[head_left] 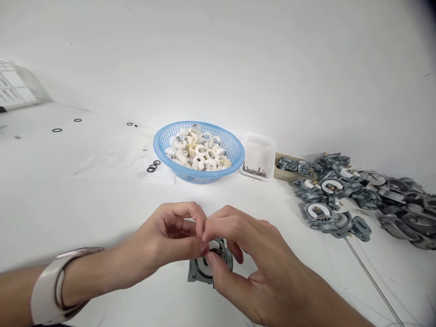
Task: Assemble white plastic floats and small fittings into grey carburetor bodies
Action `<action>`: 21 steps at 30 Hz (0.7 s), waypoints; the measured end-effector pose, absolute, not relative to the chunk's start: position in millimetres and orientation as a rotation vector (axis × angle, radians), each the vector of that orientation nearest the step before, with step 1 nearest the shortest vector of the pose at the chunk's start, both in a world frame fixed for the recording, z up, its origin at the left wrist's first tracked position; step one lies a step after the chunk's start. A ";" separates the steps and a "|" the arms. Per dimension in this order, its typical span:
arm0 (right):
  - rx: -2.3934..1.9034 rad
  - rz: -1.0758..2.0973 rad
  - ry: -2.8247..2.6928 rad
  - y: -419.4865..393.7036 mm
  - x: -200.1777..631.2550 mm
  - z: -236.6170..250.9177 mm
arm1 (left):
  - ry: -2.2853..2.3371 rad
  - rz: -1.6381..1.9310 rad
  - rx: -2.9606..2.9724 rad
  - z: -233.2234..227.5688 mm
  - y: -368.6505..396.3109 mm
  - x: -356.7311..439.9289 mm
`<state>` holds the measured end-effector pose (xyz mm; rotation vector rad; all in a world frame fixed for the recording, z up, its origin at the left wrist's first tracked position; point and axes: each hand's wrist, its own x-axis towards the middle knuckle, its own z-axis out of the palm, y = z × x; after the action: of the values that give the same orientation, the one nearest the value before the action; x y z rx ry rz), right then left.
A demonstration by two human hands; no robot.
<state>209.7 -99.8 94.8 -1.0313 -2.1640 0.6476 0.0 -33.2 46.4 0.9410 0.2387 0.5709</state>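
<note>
A grey metal carburetor body point(192, 274) with a white float point(204, 268) seated in its open bowl side is at the front centre, directly beneath both hands. My left hand point(170, 240) comes in from the left, thumb and index finger bent together over the carburetor's upper edge. From the right, my right hand point(248, 259) curls over the same carburetor, its thumb at the float and its index fingertip meeting the left fingertips. Both hands are closed in a pinch. Whatever small part lies between the fingertips is hidden by the fingers.
Behind the hands stands a blue basket point(157, 147) full of white floats. Beside it are a white tray point(257, 147) of thin metal pins and several carburetors point(332, 186) heaped at right. A thin metal rod point(371, 277) lies nearer. Black rubber rings point(152, 168) are scattered left.
</note>
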 end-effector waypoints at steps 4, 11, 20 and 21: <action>-1.018 0.650 -2.166 -100.8 209.1 95.6 | 0.262 0.582 0.945 45.5 -33.6 -1.5; -1.060 0.644 -2.184 -101.1 208.1 96.8 | 0.286 0.573 0.960 43.8 -34.2 -2.7; -1.027 0.624 -2.197 -100.8 207.8 95.6 | 0.267 0.568 0.935 43.7 -35.3 -0.4; -1.023 0.617 -2.200 -100.7 207.5 95.4 | 0.262 0.569 0.933 42.7 -35.6 -0.6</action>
<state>207.5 -100.7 95.4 -1.0231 -2.1998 0.6167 -0.6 -35.6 42.7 0.9331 0.2620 0.5689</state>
